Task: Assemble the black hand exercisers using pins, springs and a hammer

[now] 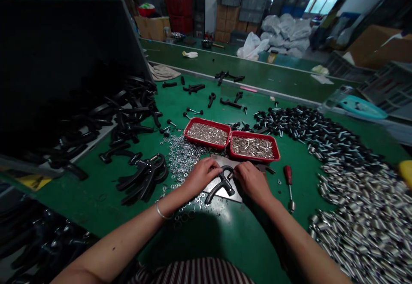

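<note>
A black curved handle piece [222, 186] with a hooked top and a small metal cylinder [230, 175] inside the hook lies over a metal plate [236, 194]. At the hook's upper left, my left hand [206, 173] holds it between closed fingertips. My right hand [252, 181] is pinched at the hook's right side; what its fingertips grip is hidden. Just beyond the hands stand two red trays of small metal pins, a left tray [189, 141] and a right tray [254, 158]. Loose metal rings and nuts [182, 159] spread beside my left hand.
Similar black pieces are stacked [144, 176] at the left, near a tipped grey bin [128, 22] spilling more. A red-handled screwdriver [288, 176] lies at the right. Beyond it are heaps of metal cylinders [360, 215] and black-headed bolts [296, 123]. A green conveyor [225, 67] runs behind.
</note>
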Action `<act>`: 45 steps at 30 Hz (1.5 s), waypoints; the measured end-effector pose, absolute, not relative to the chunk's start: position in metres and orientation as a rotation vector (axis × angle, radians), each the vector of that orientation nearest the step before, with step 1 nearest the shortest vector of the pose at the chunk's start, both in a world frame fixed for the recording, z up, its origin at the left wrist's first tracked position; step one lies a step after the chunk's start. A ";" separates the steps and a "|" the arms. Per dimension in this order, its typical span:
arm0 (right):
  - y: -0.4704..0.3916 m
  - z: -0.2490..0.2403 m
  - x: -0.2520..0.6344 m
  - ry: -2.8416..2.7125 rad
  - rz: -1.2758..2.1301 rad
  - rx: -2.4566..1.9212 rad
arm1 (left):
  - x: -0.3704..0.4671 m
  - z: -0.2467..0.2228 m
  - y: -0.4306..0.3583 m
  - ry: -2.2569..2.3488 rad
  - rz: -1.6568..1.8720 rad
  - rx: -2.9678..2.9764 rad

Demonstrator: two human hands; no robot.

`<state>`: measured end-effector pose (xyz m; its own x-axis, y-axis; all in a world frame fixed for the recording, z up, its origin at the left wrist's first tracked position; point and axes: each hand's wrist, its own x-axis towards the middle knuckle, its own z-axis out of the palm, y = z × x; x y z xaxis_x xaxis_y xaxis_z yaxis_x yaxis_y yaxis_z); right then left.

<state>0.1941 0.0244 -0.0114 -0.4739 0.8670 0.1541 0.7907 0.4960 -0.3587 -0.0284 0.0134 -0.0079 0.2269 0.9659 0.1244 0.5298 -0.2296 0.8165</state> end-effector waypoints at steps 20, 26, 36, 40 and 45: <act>-0.040 -0.005 0.275 -1.952 0.749 -1.732 | -0.010 -0.019 0.012 1.354 0.391 2.691; -0.040 0.013 0.250 -2.138 0.772 -1.376 | -0.011 -0.012 0.017 1.198 0.327 2.724; -0.043 0.032 0.224 -2.230 0.825 -1.330 | -0.014 -0.015 -0.025 1.595 0.474 2.334; -0.041 0.022 0.228 -2.181 1.065 -1.351 | -0.011 -0.018 -0.026 1.645 0.468 2.326; -0.061 -0.001 0.252 -1.534 1.385 -1.638 | -0.017 -0.008 -0.016 1.506 0.569 2.198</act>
